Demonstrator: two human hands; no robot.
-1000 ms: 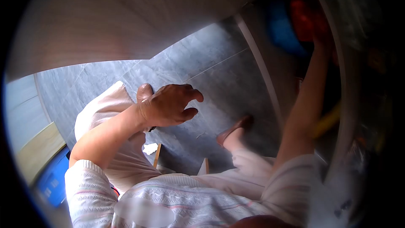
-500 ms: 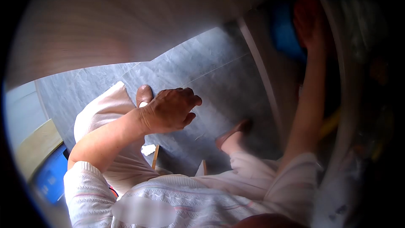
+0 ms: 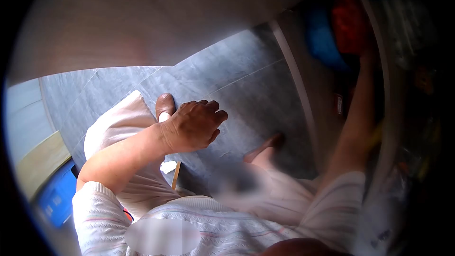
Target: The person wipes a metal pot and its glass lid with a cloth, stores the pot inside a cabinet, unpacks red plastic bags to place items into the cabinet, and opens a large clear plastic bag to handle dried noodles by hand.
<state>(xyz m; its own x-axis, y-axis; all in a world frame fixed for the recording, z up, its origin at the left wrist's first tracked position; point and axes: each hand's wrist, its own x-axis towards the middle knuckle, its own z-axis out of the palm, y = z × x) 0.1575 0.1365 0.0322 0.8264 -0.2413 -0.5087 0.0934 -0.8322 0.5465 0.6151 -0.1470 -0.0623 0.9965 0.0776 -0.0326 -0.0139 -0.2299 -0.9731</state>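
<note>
My left hand (image 3: 192,125) hangs in the air over the grey floor, its fingers curled in and nothing seen in it. On the right my other arm reaches into a dark cabinet compartment. My right hand (image 3: 368,47) is dim there, beside a red item (image 3: 348,19), and its fingers are hidden in shadow. A blue rounded item (image 3: 324,38) sits against the red one. Below them stands a small red and white item (image 3: 338,104).
A large brownish panel (image 3: 128,23) spans the top. The cabinet's pale edge (image 3: 296,76) runs down beside the tiled floor (image 3: 241,85). At the lower left is a blue item (image 3: 56,199) by a pale wooden board (image 3: 42,161). A white scrap (image 3: 168,166) lies near my leg.
My right hand has moved back and to the right in the cabinet, uncovering the red item. My left hand has hardly moved, with its thumb closer to its fingers.
</note>
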